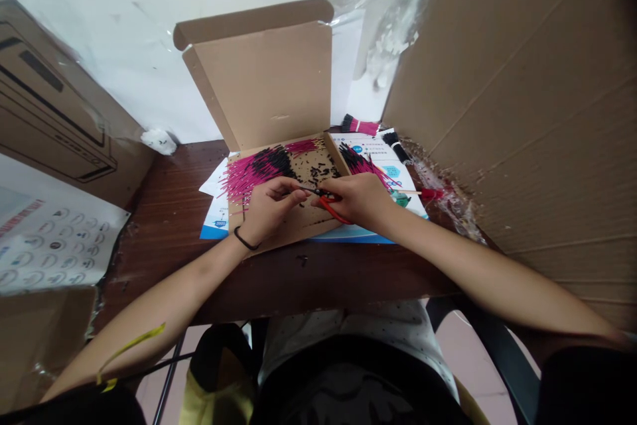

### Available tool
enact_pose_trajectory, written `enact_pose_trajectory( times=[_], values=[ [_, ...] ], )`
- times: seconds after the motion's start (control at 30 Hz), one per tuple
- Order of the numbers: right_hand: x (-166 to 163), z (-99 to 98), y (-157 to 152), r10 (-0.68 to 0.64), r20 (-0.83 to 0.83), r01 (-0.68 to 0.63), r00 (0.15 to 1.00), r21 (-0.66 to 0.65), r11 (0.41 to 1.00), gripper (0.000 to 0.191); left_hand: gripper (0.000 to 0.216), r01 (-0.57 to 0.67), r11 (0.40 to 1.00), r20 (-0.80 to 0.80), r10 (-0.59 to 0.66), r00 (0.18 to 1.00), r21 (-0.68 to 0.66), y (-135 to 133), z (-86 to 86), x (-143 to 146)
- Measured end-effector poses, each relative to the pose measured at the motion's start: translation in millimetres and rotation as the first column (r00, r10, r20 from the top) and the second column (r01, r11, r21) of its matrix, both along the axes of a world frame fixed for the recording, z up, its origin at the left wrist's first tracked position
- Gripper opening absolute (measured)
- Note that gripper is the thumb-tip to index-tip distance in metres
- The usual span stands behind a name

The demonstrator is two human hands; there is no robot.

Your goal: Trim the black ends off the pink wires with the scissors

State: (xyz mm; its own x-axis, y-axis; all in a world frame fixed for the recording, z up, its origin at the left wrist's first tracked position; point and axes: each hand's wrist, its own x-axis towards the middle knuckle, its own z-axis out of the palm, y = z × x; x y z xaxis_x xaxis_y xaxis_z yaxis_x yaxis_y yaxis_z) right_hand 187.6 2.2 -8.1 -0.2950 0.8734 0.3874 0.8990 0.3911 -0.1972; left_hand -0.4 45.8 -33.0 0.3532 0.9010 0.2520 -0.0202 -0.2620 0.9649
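Observation:
My right hand [355,198] is closed around the orange handles of a pair of scissors [334,207], whose blades point left. Facing it, my left hand [276,203] pinches a thin dark strand [304,188] close to the blade tips; whether the blades touch it I cannot tell. Both hands hover over an open cardboard box [279,229]. Inside lies a heap of thin pink strands with black ends [259,170], beside many small black bits [316,170]. More pink-and-black strands [361,161] rest just right of the box wall.
The box lid [269,80] stands upright at the back. Under the box are printed sheets [411,203] on a dark wooden table [164,213]. Tied bundles [361,125] lie behind right, near crumpled clear plastic [450,203]. Large cardboard [522,113] walls the right; a carton [54,107] stands left.

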Motion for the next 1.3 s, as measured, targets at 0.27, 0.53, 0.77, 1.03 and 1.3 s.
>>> enact_pose_trajectory(
  times=[0.27,0.53,0.77,1.03,1.3],
  values=[
    [0.2,4.7,-0.9,-0.03,-0.01,0.03,1.0,0.034,0.999,0.041,0.018,0.004,1.0,0.01,-0.004,1.0,0.003,0.6,0.3,0.1],
    [2.4,6.4,-1.5,-0.001,0.064,-0.001,0.998,0.031,1.0,0.039,0.024,0.005,0.999,0.016,-0.004,1.0,-0.042,0.1,-0.7,0.4],
    [1.4,8.3,0.1,-0.059,0.068,0.062,0.996,-0.051,0.997,0.035,0.019,0.003,0.999,0.001,-0.003,1.0,-0.032,-1.2,3.2,1.0],
    [-4.3,10.4,-2.3,-0.093,-0.663,-0.184,0.743,-0.336,0.924,0.037,0.024,0.065,0.991,0.157,-0.046,0.986,-0.12,-1.3,0.5,4.2],
    [-18.5,10.5,-9.8,-0.222,-0.874,-0.433,0.433,-0.417,0.799,0.058,0.03,0.038,0.99,0.133,-0.02,0.991,-0.133,-4.7,5.3,6.4]
  ],
)
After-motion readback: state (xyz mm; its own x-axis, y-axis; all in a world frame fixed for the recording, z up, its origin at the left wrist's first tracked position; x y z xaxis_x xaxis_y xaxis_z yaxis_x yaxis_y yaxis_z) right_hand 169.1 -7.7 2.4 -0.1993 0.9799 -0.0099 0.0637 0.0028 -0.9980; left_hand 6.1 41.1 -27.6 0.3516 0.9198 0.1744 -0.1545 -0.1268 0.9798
